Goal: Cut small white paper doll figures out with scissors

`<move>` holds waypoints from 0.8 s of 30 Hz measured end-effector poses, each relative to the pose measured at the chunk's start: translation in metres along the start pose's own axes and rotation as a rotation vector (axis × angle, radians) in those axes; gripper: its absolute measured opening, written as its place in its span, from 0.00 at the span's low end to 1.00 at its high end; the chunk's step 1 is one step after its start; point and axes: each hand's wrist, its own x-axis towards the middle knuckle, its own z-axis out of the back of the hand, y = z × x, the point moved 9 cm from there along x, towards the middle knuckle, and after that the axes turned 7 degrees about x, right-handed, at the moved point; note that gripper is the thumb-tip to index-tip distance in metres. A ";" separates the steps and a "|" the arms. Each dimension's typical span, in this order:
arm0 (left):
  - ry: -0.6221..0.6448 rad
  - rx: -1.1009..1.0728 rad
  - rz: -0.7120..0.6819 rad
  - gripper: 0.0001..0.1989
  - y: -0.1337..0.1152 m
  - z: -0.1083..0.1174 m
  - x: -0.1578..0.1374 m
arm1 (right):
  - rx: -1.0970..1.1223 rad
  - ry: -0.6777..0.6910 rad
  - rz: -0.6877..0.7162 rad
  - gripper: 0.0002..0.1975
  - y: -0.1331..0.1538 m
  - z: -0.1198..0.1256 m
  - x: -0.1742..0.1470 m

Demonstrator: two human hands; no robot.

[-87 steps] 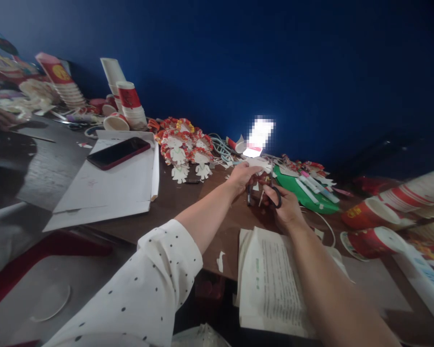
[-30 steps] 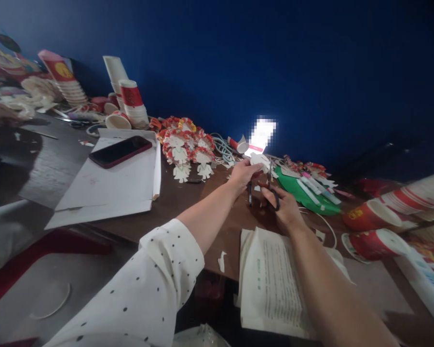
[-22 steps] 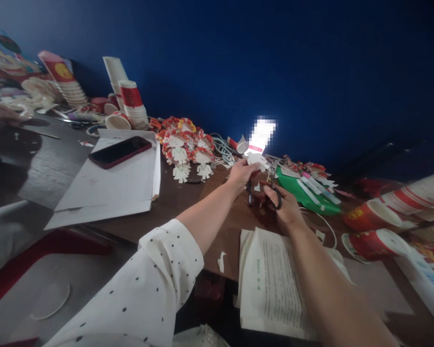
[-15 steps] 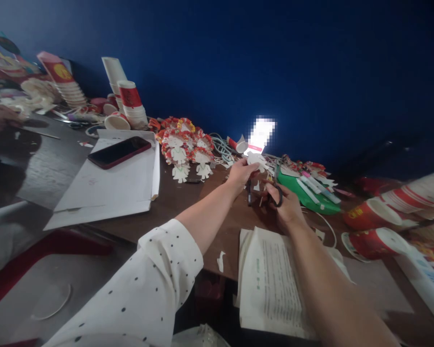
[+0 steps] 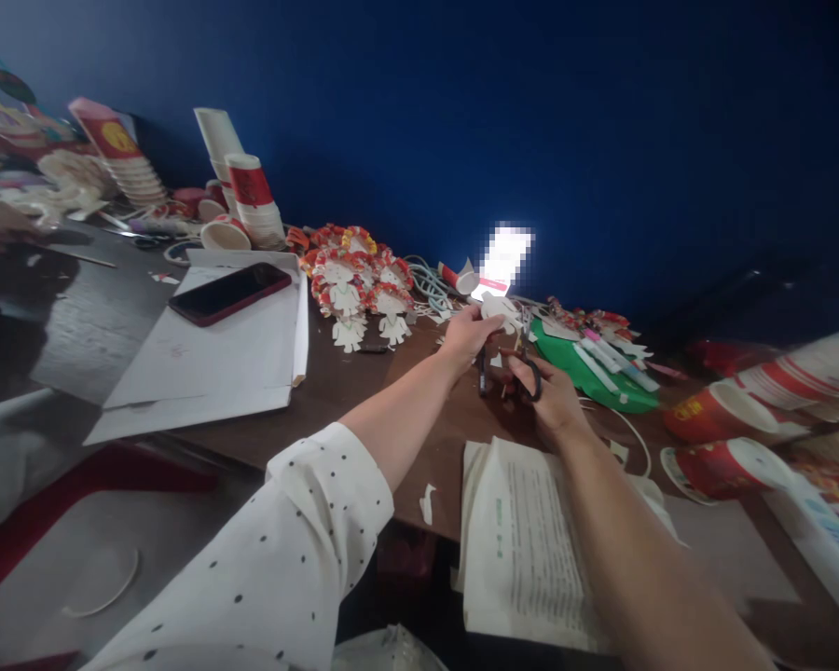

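Note:
My left hand pinches a small white paper cutout above the brown table. In my right hand is a pair of scissors, its dark handle loop around my fingers. The blades point up toward the cutout's right edge; whether they touch it I cannot tell. Behind the cutout a bright phone leans by the wall. Left of my hands lies a pile of finished-looking paper dolls with red frilled heads and white bodies. Paper scraps are scattered on the tabletop.
A dark phone rests on white sheets at left. Paper cup stacks stand behind, and more cups lie at right. Markers sit on a green packet. A printed paper bag overlaps the near edge. Another person's hand is far left.
The right hand and scissors have shifted very slightly, and the cutout has tilted a little in my left hand. Everything else looks the same.

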 end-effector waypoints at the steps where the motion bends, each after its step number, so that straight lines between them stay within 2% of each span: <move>1: 0.005 0.019 -0.012 0.04 0.000 0.000 0.001 | 0.007 0.002 -0.002 0.31 -0.001 0.000 0.000; 10: 0.035 0.129 -0.056 0.09 0.001 -0.001 0.004 | -0.019 0.034 0.042 0.28 -0.004 0.001 0.003; 14: 0.017 0.107 -0.055 0.07 -0.006 -0.001 -0.003 | -0.038 0.040 0.040 0.29 -0.004 0.000 0.003; 19: 0.050 0.061 0.011 0.07 -0.009 -0.007 -0.011 | -0.024 0.035 0.011 0.30 -0.006 -0.001 0.002; 24: 0.052 0.082 -0.017 0.10 -0.006 -0.006 -0.006 | -0.012 0.042 -0.009 0.30 -0.007 -0.001 0.002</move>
